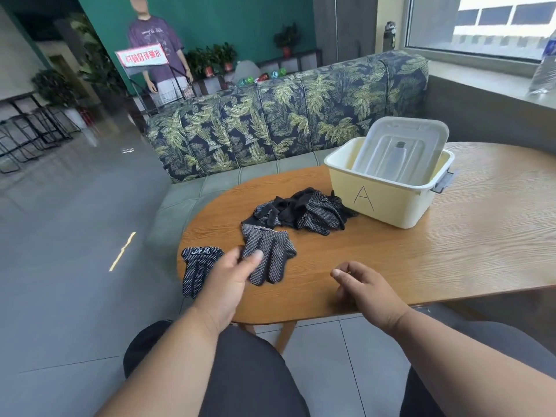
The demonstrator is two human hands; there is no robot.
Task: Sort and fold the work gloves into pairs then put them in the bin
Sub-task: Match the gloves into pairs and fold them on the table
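Observation:
A pile of black work gloves with white dots [304, 213] lies on the wooden table [451, 245] beside the pale yellow bin [382, 203] marked "A". Two single gloves lie flat nearer to me: one [197, 266] at the table's left edge, the other [270, 254] just right of it. My left hand [231, 278] rests between them, thumb and fingers pinching the fingertips of the right-hand glove. Loosely curled, my right hand [361, 288] rests on the table near the front edge and holds nothing. The bin's translucent lid [403, 145] stands tilted inside the bin.
A leaf-patterned sofa [285, 115] runs behind the table. A window sill with a water bottle [544, 64] is at the far right. My knees are under the table's front edge. Tiled floor lies to the left.

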